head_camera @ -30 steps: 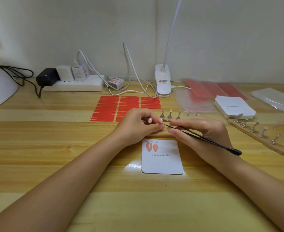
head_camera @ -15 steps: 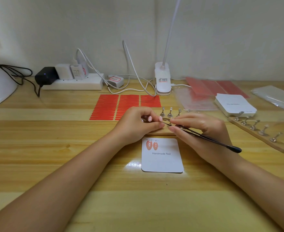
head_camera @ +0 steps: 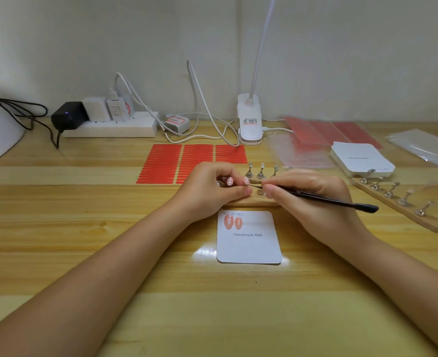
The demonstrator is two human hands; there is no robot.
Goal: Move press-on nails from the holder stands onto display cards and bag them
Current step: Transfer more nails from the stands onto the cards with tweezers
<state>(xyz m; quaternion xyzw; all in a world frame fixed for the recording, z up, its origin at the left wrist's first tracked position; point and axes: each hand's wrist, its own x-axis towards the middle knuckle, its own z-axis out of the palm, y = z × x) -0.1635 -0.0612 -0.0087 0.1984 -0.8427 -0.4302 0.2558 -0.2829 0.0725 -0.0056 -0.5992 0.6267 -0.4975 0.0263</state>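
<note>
At frame centre, the right hand [head_camera: 313, 194] grips black tweezers [head_camera: 323, 199], tips pointing left toward the left hand [head_camera: 212, 189]. The left hand's fingers are curled, pinching at the tweezer tips; what they hold cannot be told. Directly below lies the display card [head_camera: 250, 243], two press-on nails [head_camera: 233, 222] at its upper left. A holder stand [head_camera: 395, 202] lies at right.

Your left hand [head_camera: 212, 188] and right hand [head_camera: 306, 193] cover most of the near holder stand [head_camera: 254, 201], so you cannot tell what the tweezers [head_camera: 323, 199] pinch at their tip. The far holder stand [head_camera: 398, 202] looks blurry. The white lamp [head_camera: 250, 119] and the clear bags [head_camera: 424, 148] are cut off by the picture's edges.
</note>
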